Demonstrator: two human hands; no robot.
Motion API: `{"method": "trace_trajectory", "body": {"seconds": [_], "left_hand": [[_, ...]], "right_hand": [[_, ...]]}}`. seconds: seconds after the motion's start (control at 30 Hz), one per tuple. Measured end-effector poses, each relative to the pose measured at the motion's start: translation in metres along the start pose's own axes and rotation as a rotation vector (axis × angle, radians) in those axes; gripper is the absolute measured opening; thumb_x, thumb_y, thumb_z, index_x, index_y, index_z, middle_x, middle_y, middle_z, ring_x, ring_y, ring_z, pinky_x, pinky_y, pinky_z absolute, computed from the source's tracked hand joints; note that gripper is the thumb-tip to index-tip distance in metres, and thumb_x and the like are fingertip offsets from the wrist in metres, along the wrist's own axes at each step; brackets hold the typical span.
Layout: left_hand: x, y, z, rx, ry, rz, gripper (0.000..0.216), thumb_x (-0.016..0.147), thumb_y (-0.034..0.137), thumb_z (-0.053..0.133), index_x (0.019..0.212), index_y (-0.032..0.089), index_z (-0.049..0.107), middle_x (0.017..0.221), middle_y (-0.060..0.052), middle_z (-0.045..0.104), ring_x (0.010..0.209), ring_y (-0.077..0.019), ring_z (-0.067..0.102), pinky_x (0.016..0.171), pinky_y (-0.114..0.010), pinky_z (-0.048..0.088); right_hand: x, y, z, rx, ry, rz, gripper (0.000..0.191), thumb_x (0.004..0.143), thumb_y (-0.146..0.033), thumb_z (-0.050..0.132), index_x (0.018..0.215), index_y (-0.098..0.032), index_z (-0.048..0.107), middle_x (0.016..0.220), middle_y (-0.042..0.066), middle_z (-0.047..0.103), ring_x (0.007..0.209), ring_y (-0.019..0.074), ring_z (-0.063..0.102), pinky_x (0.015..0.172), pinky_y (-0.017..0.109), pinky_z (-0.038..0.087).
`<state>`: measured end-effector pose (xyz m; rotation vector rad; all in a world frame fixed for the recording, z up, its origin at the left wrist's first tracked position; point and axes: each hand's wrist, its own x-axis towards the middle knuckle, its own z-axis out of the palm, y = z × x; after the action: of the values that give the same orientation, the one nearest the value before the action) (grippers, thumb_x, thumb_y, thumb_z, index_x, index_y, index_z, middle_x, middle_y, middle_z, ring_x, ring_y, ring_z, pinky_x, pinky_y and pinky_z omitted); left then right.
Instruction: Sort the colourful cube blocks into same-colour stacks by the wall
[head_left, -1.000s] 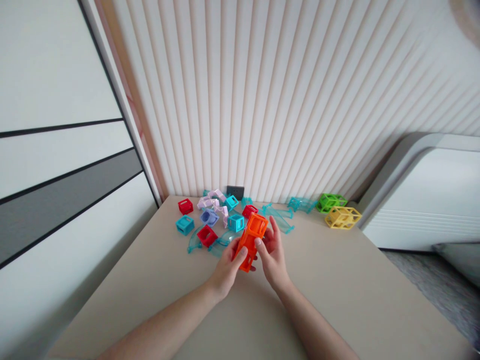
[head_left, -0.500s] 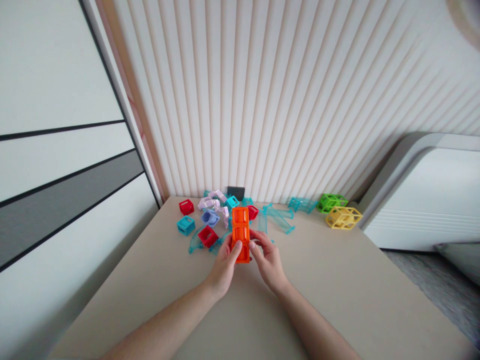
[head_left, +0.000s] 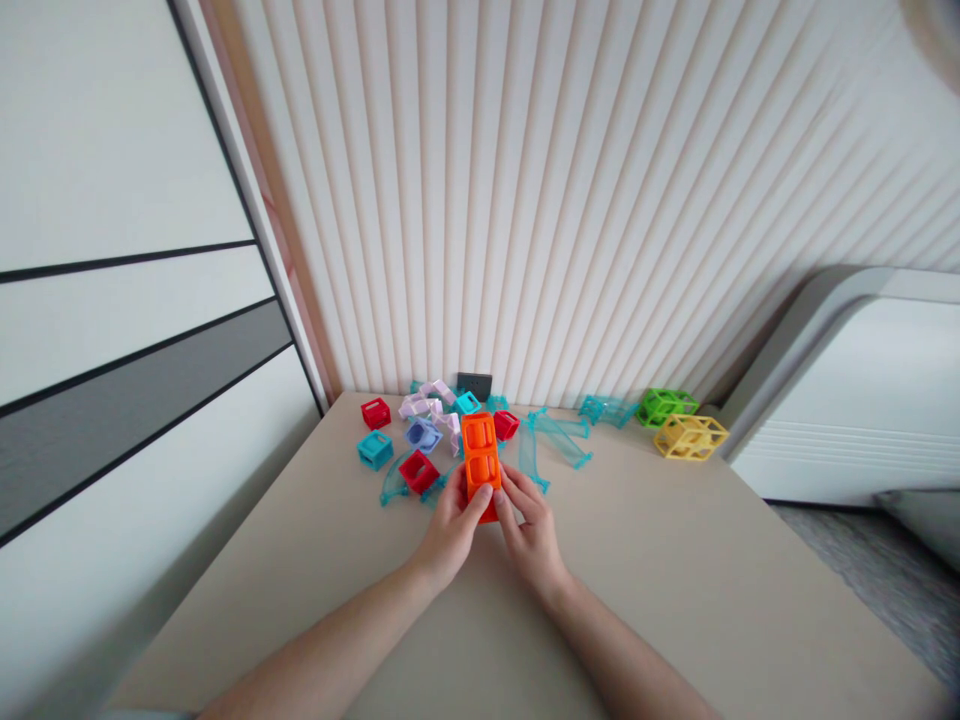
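An orange row of joined toy blocks [head_left: 480,447] stands upright between my two hands, in the middle of the view. My left hand [head_left: 450,525] grips its lower left side, the thumb laid across the front. At the lower right, my right hand [head_left: 531,525] is closed on the same row, its thumb close to the left one. Both hands cover part of the lowest section. Just behind to the left lie a red cube block [head_left: 418,471] and a periwinkle block [head_left: 423,434]. A second red block [head_left: 506,426] shows right behind the orange row.
Further left sit a teal cube [head_left: 375,450] and a red cube [head_left: 376,413]. Lilac pieces [head_left: 424,404] lie near the wall socket [head_left: 475,386]. Clear teal track pieces [head_left: 562,440] spread to the right, with green [head_left: 666,405] and yellow frame cubes [head_left: 690,438] beyond on the table [head_left: 675,580].
The orange row has tilted slightly, its top leaning left, and my thumbs have come closer together over its lower end. The view has shifted a little.
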<state>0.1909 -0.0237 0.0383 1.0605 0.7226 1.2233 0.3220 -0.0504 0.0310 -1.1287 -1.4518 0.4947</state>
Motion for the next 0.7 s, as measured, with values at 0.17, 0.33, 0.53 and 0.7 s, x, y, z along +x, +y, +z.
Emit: {"method": "trace_trajectory", "body": {"seconds": [0.17, 0.33, 0.53, 0.7], "left_hand": [[0.001, 0.000, -0.001, 0.000, -0.021, -0.009, 0.046, 0.083, 0.046, 0.076, 0.119, 0.020, 0.065, 0.121, -0.010, 0.071, 0.117, -0.0285, 0.064, 0.104, -0.040, 0.047], [0.003, 0.004, -0.003, 0.012, -0.038, -0.021, 0.043, 0.081, 0.045, 0.078, 0.114, 0.019, 0.067, 0.113, -0.009, 0.073, 0.108, -0.0265, 0.067, 0.100, -0.038, 0.049], [0.000, 0.011, -0.003, 0.018, -0.097, -0.002, 0.042, 0.083, 0.043, 0.077, 0.116, 0.019, 0.066, 0.113, -0.009, 0.073, 0.106, -0.0250, 0.066, 0.096, -0.036, 0.050], [-0.002, 0.017, -0.002, 0.018, -0.161, -0.009, 0.042, 0.083, 0.043, 0.077, 0.117, 0.019, 0.068, 0.116, -0.011, 0.073, 0.111, -0.0284, 0.067, 0.100, -0.039, 0.049]], "right_hand": [[0.000, -0.003, -0.001, -0.005, 0.000, -0.005, 0.032, 0.098, -0.038, 0.056, 0.124, -0.030, 0.073, 0.125, 0.009, 0.070, 0.114, 0.0275, 0.066, 0.100, 0.044, 0.053], [0.002, -0.006, -0.003, 0.024, -0.012, 0.003, 0.032, 0.098, -0.038, 0.056, 0.124, -0.030, 0.074, 0.125, 0.009, 0.070, 0.115, 0.0272, 0.065, 0.101, 0.043, 0.052], [0.001, -0.005, -0.003, 0.093, 0.058, 0.011, 0.027, 0.096, -0.038, 0.060, 0.114, -0.027, 0.076, 0.119, 0.010, 0.070, 0.110, 0.0261, 0.066, 0.098, 0.042, 0.053], [0.001, -0.005, -0.003, 0.108, 0.171, 0.067, 0.024, 0.090, -0.041, 0.068, 0.105, -0.022, 0.072, 0.103, 0.008, 0.074, 0.095, 0.0244, 0.067, 0.088, 0.040, 0.054]]}}
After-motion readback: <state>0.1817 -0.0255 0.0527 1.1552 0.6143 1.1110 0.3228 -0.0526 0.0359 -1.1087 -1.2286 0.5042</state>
